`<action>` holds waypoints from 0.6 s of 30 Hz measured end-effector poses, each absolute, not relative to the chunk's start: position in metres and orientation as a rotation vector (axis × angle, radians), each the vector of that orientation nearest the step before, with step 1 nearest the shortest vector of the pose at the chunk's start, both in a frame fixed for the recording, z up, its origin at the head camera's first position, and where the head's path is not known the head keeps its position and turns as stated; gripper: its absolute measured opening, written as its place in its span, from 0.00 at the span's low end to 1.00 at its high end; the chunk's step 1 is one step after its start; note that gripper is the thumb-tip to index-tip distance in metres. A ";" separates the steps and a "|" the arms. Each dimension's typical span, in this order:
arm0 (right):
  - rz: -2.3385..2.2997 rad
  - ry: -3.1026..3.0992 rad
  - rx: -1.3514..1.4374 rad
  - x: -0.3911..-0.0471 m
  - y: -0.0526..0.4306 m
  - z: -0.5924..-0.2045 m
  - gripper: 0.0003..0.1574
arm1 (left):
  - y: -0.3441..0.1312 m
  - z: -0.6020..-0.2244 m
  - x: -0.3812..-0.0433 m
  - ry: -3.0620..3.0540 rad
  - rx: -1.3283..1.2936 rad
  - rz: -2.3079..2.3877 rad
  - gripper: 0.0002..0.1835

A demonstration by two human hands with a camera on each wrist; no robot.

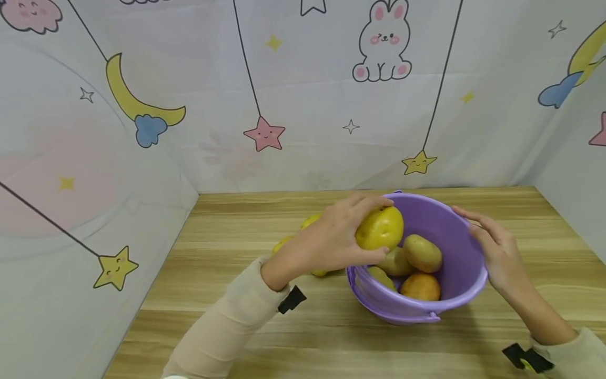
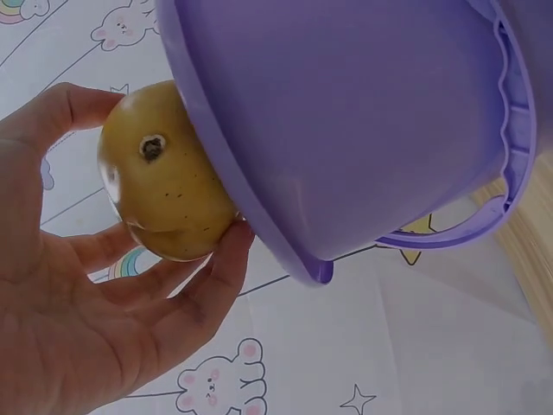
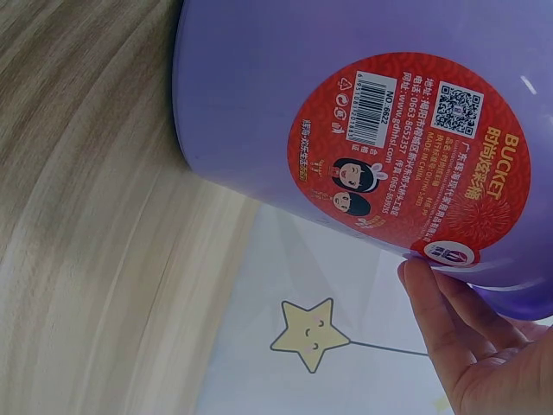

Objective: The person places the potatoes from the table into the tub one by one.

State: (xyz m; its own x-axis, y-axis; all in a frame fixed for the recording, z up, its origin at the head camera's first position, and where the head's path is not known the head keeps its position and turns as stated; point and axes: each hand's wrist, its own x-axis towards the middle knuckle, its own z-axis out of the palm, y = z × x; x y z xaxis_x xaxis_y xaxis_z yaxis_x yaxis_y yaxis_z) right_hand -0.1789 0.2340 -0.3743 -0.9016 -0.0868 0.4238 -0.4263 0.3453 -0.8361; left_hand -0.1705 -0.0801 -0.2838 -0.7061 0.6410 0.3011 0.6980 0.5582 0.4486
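Note:
In the head view, my left hand (image 1: 333, 234) grips a rounded, lumpy yellow fruit (image 1: 382, 227) at the left rim of a purple bucket (image 1: 459, 242). The left wrist view shows a dark, dried spot on that yellow fruit (image 2: 164, 181); the thumb and fingers curl about it, close against the rim. On the opposite side, my right hand (image 1: 502, 252) holds the bucket's rim, with fingers (image 3: 432, 311) against the outer wall below a red label (image 3: 406, 164). Inside the bucket lie several yellowish-brown rounded pieces (image 1: 423, 253) and an orange-brown one (image 1: 420, 287).
More yellow fruits (image 1: 310, 220) lie on the wooden table (image 1: 227, 226) left of the bucket, partly hidden by my left forearm. A patterned white cloth (image 1: 322, 163) stands round the back and sides. The bucket's handle (image 2: 518, 130) hangs along its side.

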 end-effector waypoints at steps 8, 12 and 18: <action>1.583 -2.307 0.463 -0.178 0.234 -0.375 0.23 | -0.079 -0.285 -0.172 -2.550 -1.158 -0.753 0.33; 1.563 -2.315 0.461 -0.178 0.234 -0.375 0.23 | -0.081 -0.287 -0.172 -2.541 -1.155 -0.763 0.31; 1.568 -2.303 0.472 -0.179 0.234 -0.375 0.23 | -0.086 -0.288 -0.173 -2.581 -1.123 -0.774 0.29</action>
